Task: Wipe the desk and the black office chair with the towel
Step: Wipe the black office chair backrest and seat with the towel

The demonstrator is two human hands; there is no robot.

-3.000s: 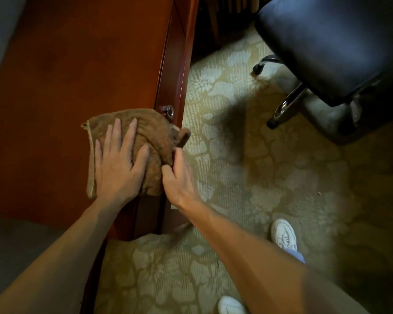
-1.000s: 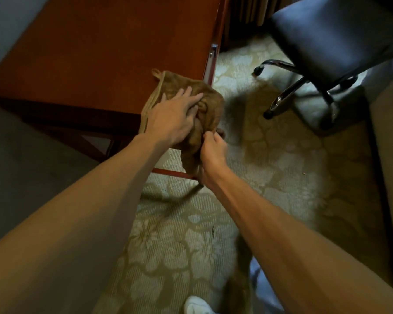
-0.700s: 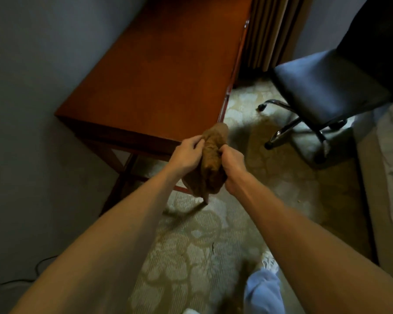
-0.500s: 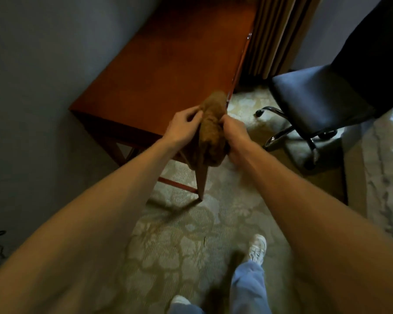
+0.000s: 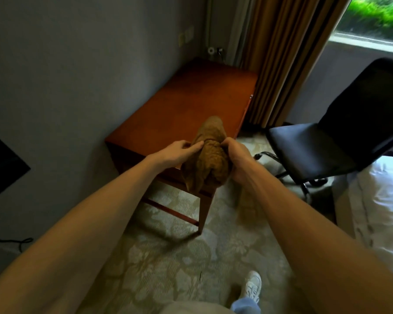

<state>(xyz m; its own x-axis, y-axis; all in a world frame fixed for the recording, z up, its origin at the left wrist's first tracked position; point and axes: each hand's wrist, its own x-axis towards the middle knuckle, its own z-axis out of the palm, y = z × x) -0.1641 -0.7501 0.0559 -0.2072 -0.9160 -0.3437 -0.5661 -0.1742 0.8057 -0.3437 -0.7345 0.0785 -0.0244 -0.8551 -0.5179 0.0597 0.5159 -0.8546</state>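
The brown towel (image 5: 210, 158) hangs bunched up in the air, held between both hands in front of the near corner of the reddish wooden desk (image 5: 188, 103). My left hand (image 5: 179, 151) pinches its left side and my right hand (image 5: 237, 158) grips its right side. The towel is off the desk top. The black office chair (image 5: 322, 143) stands to the right of the desk, its seat facing me, apart from both hands.
A grey wall runs along the desk's left side. Brown curtains (image 5: 279, 53) hang behind the desk, beside a window. A white bed (image 5: 381, 211) lies at the right edge. Patterned carpet (image 5: 179, 257) covers the floor, with my shoe (image 5: 251, 286) on it. Cables (image 5: 0, 241) lie at the far left.
The towel left the desk top, where my left hand pressed it flat. Both hands now hold it bunched in the air. The view has pulled back and up from the desk.
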